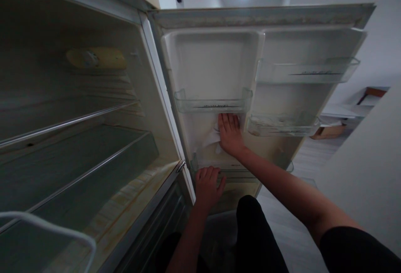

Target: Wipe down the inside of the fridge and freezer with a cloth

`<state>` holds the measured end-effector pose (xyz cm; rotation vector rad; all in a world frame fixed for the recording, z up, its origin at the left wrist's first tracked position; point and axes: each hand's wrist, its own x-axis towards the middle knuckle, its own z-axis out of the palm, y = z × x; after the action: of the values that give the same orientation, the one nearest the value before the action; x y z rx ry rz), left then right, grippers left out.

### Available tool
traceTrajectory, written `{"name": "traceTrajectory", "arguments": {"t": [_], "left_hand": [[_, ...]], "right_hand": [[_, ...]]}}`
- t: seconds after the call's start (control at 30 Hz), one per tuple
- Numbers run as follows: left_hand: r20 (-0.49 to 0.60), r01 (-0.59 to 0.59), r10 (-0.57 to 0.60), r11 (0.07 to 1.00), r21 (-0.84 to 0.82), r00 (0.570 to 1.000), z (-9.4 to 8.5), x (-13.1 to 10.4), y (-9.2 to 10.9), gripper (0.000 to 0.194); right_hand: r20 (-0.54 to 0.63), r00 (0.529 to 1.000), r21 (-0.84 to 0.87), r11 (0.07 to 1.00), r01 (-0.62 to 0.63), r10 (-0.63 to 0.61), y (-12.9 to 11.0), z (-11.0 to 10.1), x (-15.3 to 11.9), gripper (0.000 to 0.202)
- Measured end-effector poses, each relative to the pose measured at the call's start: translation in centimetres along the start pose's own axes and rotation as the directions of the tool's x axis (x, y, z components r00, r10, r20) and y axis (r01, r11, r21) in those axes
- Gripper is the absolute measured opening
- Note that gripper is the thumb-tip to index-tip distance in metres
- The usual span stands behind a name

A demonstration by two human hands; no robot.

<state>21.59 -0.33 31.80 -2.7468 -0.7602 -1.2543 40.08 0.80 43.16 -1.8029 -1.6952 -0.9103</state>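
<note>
My right hand (231,135) lies flat against the inner panel of the open fridge door (216,59). It presses a crumpled white cloth (212,138) to the panel, just below the upper left clear door shelf (216,105); most of the cloth is hidden under the palm. Lower down, my left hand (209,186) is at the front of a bottom door shelf (233,167), fingers slightly bent and thumb apart. Nothing is visible in it. Whether its fingertips touch the shelf rim, I cannot tell.
The fridge compartment (125,139) stands open on the left, with glass shelves (94,177) and brownish stains. A white cable (62,230) curves across the lower left. More clear shelves (282,126) line the door's right half. A brown box (328,131) is beyond the door.
</note>
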Motion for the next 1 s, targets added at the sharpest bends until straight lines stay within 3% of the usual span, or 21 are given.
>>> {"name": "traceTrajectory", "arguments": {"t": [0.13,0.3,0.4,0.47,0.6,0.7,0.8,1.0], "left_hand": [[-0.004,-0.008,0.008,1.0,-0.002,1.0,0.0,0.0,-0.1,0.018],[-0.007,-0.001,0.001,1.0,0.007,1.0,0.2,0.0,0.1,0.018],[-0.02,0.001,0.0,1.0,0.024,1.0,0.5,0.1,0.3,0.019],[-0.017,0.002,-0.001,0.999,0.032,1.0,0.6,0.2,0.4,0.019],[-0.011,0.004,-0.003,0.998,0.059,1.0,0.6,0.3,0.4,0.018],[-0.015,-0.003,0.004,0.998,0.057,1.0,0.4,0.2,0.2,0.018],[-0.003,-0.01,0.01,0.999,0.037,1.0,0.0,0.1,-0.1,0.019],[0.0,-0.041,0.041,0.999,0.011,0.999,-0.7,-0.1,-0.5,0.02]], "right_hand": [[-0.004,0.999,-0.029,0.999,0.031,-0.032,0.1,0.3,-0.9,0.075],[-0.048,0.998,-0.012,0.999,-0.044,0.043,-0.9,1.4,0.1,0.085],[-0.037,0.989,0.037,0.989,0.144,-0.143,-2.5,3.0,1.4,0.08],[-0.022,0.954,0.084,0.95,0.301,-0.3,-3.8,4.0,2.2,0.084],[-0.039,0.921,0.142,0.91,0.39,-0.388,-5.1,5.1,3.0,0.101],[-0.084,0.893,0.125,0.884,0.45,-0.442,-3.9,5.1,2.5,0.087],[-0.095,0.847,0.1,0.841,0.531,-0.523,-1.1,4.5,0.9,0.076],[0.025,0.811,0.041,0.812,0.583,-0.584,4.8,1.2,-3.0,0.076]]}}
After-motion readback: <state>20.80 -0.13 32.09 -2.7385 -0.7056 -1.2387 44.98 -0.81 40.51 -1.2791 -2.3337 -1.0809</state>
